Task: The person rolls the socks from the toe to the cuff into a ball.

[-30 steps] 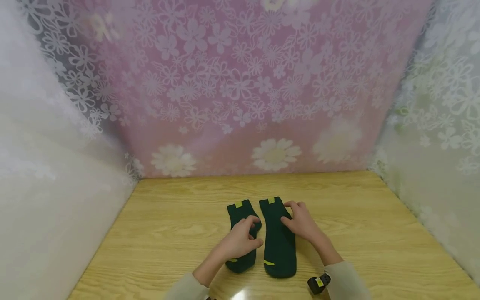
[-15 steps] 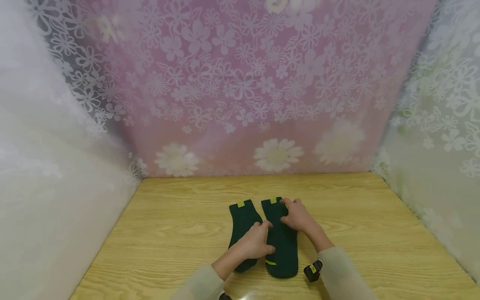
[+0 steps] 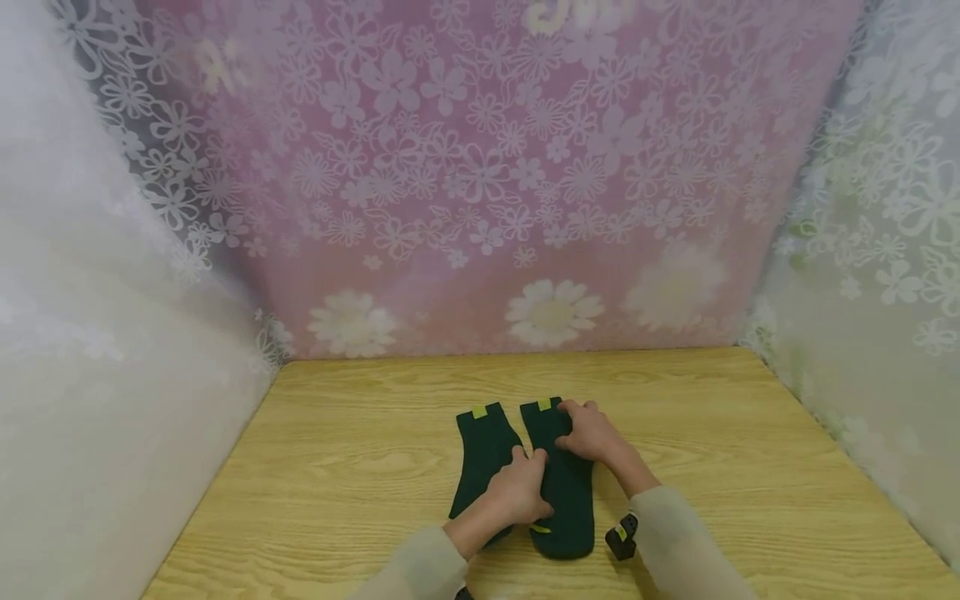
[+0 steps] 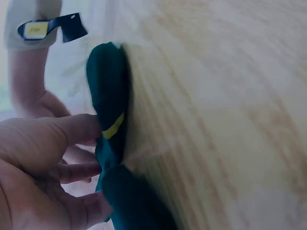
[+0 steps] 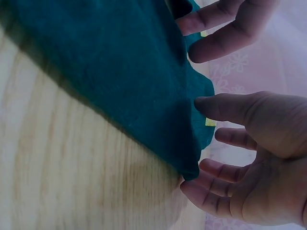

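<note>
Two dark green socks with yellow tabs at their cuffs lie side by side, cuffs pointing away. My left hand lies across the gap between them, over the lower part of the left sock. Its thumb touches the right sock by the yellow toe mark, and its spread fingers touch green fabric in the left wrist view. On the right sock's outer edge is my right hand, near the cuff. In the right wrist view its thumb reaches over the fabric, with fingertips right at the heel edge, bent loosely.
The socks rest on a light wood-grain table. A pink floral backdrop stands behind it, with pale panels on the left and right. A black wrist camera hangs by the right sleeve.
My left hand has moved right, from over the left sock to the gap and the right sock's edge. My right hand has shifted slightly left, closer onto the right sock.
</note>
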`<state>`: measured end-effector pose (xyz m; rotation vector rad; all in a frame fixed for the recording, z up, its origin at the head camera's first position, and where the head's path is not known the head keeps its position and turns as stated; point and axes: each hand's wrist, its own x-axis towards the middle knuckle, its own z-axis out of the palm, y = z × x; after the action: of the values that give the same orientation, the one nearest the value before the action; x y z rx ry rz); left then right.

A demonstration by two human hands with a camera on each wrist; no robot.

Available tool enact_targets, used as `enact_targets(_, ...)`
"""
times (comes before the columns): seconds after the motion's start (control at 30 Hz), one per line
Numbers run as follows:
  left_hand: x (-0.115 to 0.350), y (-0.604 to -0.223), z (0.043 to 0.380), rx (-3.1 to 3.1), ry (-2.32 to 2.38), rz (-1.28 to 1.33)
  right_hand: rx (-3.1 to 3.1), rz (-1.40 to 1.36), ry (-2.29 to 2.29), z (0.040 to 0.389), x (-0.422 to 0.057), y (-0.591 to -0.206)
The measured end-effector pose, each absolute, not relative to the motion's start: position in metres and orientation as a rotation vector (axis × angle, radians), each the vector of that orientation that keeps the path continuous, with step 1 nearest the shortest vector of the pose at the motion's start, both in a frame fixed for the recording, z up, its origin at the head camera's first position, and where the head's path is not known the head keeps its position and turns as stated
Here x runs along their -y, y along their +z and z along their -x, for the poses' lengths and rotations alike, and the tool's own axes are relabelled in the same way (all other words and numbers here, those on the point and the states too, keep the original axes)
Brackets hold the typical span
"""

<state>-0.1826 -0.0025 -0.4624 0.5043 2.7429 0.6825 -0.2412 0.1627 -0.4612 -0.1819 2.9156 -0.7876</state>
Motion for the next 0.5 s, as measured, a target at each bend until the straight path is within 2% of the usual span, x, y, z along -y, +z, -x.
enact_targets(0.5,-0.0011,-0.4704,0.1795,-2.681,0.839,-0.505,-2.915,0.210,-0.815,0.2457,-0.1629,-0.4678)
